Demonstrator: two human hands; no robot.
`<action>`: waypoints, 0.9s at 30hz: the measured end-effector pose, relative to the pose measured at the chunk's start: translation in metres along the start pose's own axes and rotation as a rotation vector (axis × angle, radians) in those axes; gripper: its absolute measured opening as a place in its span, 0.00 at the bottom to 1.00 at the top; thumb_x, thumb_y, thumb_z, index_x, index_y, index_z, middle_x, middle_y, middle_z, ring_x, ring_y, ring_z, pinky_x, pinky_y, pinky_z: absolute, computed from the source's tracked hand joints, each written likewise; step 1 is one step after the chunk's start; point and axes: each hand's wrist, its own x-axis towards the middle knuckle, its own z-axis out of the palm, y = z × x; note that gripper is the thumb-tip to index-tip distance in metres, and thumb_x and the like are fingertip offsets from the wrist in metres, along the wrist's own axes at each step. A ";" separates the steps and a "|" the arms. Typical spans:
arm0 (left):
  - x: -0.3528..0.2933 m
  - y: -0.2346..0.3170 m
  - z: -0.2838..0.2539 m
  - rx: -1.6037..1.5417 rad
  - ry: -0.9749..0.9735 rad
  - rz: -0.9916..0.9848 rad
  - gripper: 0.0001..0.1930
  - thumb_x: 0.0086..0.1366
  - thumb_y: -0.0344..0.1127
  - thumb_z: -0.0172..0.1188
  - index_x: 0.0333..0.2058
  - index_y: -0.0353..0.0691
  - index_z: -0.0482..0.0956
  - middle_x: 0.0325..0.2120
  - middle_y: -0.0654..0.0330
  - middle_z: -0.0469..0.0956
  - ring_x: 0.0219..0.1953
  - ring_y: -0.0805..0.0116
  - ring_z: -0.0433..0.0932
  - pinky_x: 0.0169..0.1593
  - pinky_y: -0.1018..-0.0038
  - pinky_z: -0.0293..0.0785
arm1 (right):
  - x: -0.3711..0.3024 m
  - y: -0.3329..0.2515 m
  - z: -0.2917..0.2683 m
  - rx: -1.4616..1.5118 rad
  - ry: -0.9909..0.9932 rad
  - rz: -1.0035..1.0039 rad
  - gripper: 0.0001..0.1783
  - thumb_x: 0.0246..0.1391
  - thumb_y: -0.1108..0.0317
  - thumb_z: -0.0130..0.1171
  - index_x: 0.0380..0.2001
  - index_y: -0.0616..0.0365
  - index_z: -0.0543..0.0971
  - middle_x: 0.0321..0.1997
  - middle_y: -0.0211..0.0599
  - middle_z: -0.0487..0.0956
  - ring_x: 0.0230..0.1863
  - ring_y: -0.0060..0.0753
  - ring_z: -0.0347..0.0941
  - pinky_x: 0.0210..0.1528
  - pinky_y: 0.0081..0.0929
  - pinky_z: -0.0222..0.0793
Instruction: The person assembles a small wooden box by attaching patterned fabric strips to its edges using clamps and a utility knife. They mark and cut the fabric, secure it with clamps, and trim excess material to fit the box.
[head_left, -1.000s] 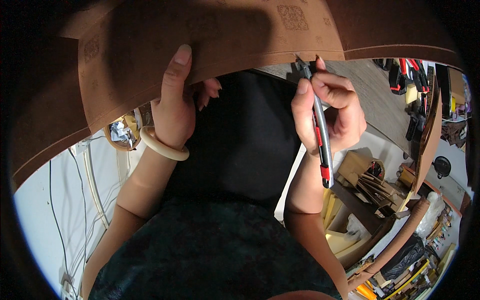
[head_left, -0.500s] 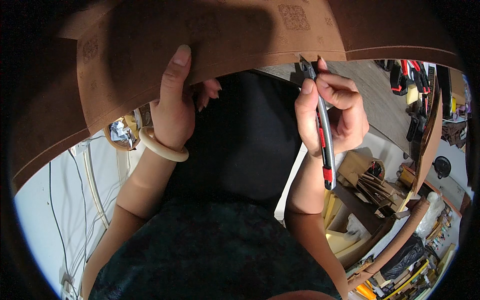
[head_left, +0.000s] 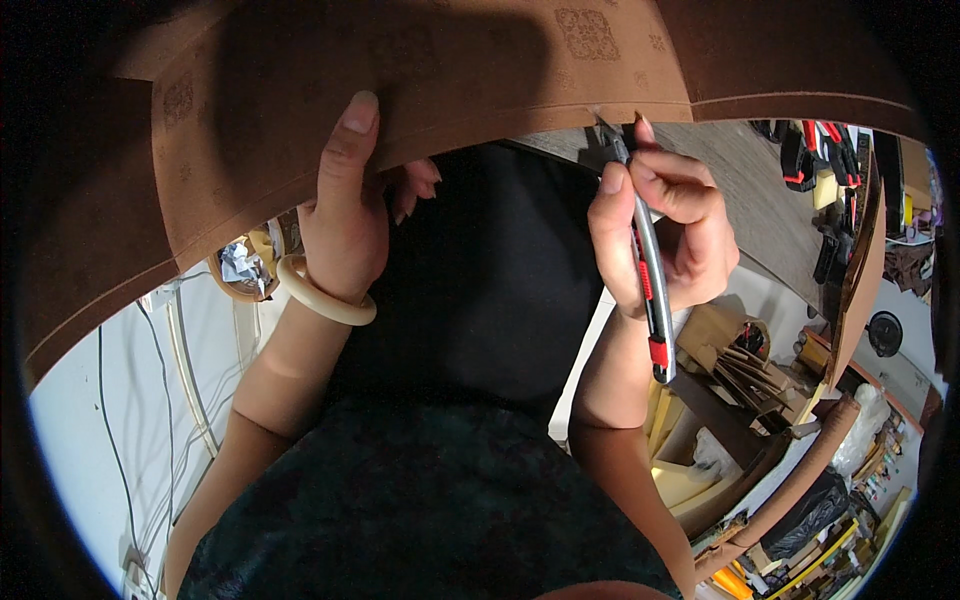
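Observation:
A broad brown panel with embossed square motifs and a seam along its near edge spans the top of the view. My left hand grips that near edge, thumb on the upper face and fingers curled below; a pale bangle circles the wrist. In my right hand is a silver, black and red utility knife, pinched between thumb and fingers. Its tip meets the panel's edge, right of the middle. One right fingertip touches the edge just beside the tip. What lies under the panel is hidden.
A grey wood-grain tabletop lies beyond my right hand, with red and black tools at its far end. Cardboard scraps fill a box at the right. A round bin of paper scraps stands at the left, near hanging cables.
The knife's rear end has shifted very slightly right and down, while its tip stays at the panel's edge. My left hand keeps its hold almost unmoved.

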 end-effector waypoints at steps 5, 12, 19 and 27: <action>0.000 -0.001 -0.001 -0.005 -0.009 0.001 0.26 0.72 0.59 0.51 0.28 0.41 0.78 0.20 0.60 0.80 0.22 0.73 0.77 0.23 0.79 0.65 | 0.000 0.000 0.000 0.008 -0.009 -0.002 0.13 0.45 0.80 0.72 0.24 0.61 0.73 0.26 0.42 0.81 0.28 0.33 0.81 0.47 0.39 0.85; -0.001 0.001 0.001 -0.030 0.022 -0.030 0.25 0.72 0.58 0.52 0.28 0.41 0.78 0.20 0.60 0.80 0.22 0.72 0.77 0.23 0.78 0.66 | 0.003 -0.003 0.001 0.006 -0.025 0.000 0.13 0.44 0.81 0.72 0.24 0.61 0.74 0.25 0.41 0.82 0.27 0.33 0.80 0.47 0.40 0.84; -0.002 0.000 -0.001 -0.034 0.029 -0.036 0.26 0.72 0.59 0.52 0.29 0.40 0.79 0.20 0.60 0.80 0.22 0.73 0.76 0.24 0.78 0.66 | -0.004 -0.004 -0.003 0.065 0.016 0.026 0.13 0.47 0.78 0.73 0.27 0.63 0.75 0.28 0.46 0.83 0.31 0.35 0.82 0.47 0.39 0.84; -0.037 0.014 -0.009 0.221 -0.117 -0.165 0.19 0.74 0.47 0.55 0.32 0.36 0.80 0.21 0.61 0.79 0.24 0.76 0.76 0.27 0.79 0.68 | 0.002 0.010 -0.072 -0.397 0.037 0.238 0.09 0.57 0.72 0.71 0.37 0.61 0.81 0.32 0.37 0.83 0.30 0.21 0.78 0.35 0.17 0.74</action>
